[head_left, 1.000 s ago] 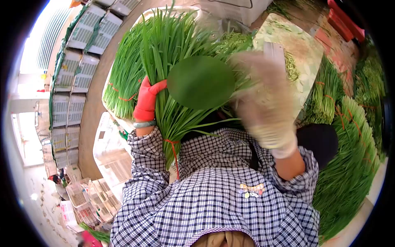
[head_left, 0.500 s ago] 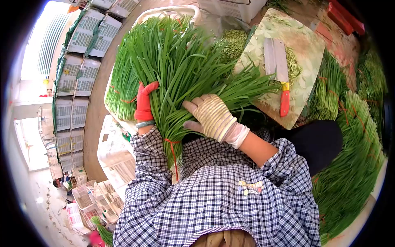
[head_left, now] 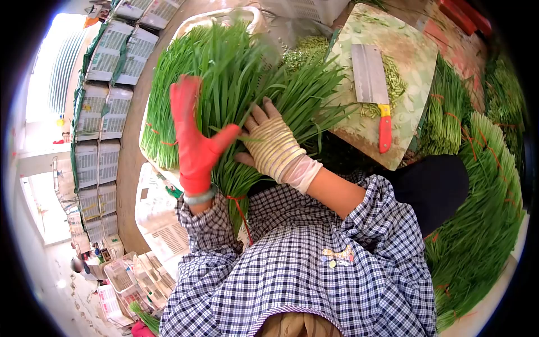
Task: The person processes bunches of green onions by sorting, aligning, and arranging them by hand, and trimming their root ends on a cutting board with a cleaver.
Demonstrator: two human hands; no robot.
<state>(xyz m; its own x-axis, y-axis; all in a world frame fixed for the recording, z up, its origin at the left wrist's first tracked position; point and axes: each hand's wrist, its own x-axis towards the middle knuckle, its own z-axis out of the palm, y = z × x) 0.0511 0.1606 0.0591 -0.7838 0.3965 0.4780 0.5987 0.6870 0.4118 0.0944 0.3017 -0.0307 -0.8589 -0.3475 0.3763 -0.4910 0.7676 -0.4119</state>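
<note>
A large bundle of long green leaves lies against my lap, a red tie round its lower end. My left hand, in a red glove, is at the bundle's left side, its fingers stretched up and thumb spread apart. Across the middle of the leaves rests my right hand, in a striped glove over a thin pale one, fingers spread over them. To the right, a cleaver with a red and yellow handle lies on a patterned board beside chopped green bits.
Tied green bundles and a big heap of greens lie at the right. Stacked white crates line the left. A white basket rim shows behind the leaves. At the lower left is a person, small and far off.
My left hand has come off the leaves it was gripping and opened. My right hand, earlier a blur near the board, moved left onto the bundle and its fingers now point further up.
</note>
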